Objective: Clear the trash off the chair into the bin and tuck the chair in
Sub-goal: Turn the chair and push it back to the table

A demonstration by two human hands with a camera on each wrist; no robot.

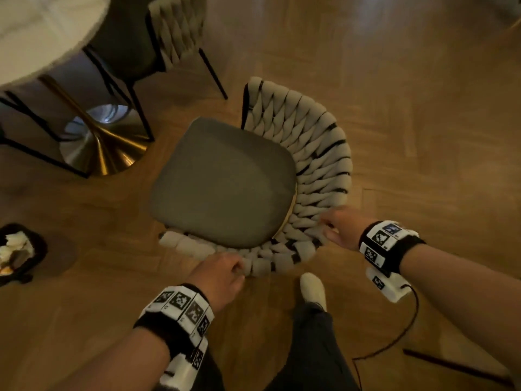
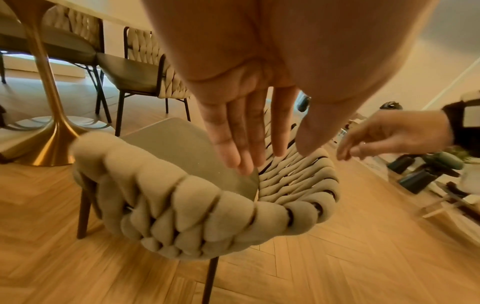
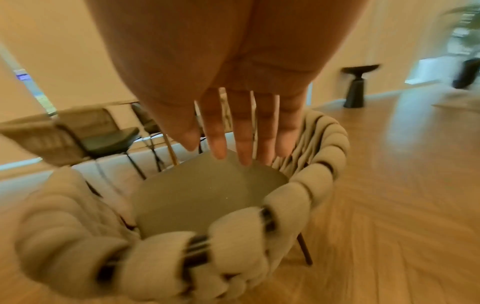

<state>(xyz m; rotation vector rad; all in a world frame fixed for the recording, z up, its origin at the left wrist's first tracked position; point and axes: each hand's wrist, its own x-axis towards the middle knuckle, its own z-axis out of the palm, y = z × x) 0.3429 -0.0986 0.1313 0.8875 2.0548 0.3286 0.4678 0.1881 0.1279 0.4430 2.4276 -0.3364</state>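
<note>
The chair stands mid-floor, its grey seat (image 1: pixel 222 182) bare, with no trash on it. Its cream woven backrest (image 1: pixel 318 165) curves round toward me. My left hand (image 1: pixel 239 270) is at the near left part of that rim, while my right hand (image 1: pixel 328 224) is at the right part. In the left wrist view my left hand (image 2: pixel 259 156) has straight fingers over the backrest (image 2: pixel 197 211). The right wrist view shows my right hand (image 3: pixel 233 152) likewise straight above the seat (image 3: pixel 202 197). Neither hand grips anything; I cannot tell whether they touch the rim. The black bin (image 1: pixel 36 238), holding crumpled trash, sits at far left.
A round white table (image 1: pixel 42 32) on a gold pedestal (image 1: pixel 107 148) stands at upper left, with a second woven chair (image 1: pixel 169 32) tucked beside it. My leg and white-socked foot (image 1: pixel 313 289) are just behind the chair. A dark cable (image 1: pixel 394 340) hangs from my right wrist.
</note>
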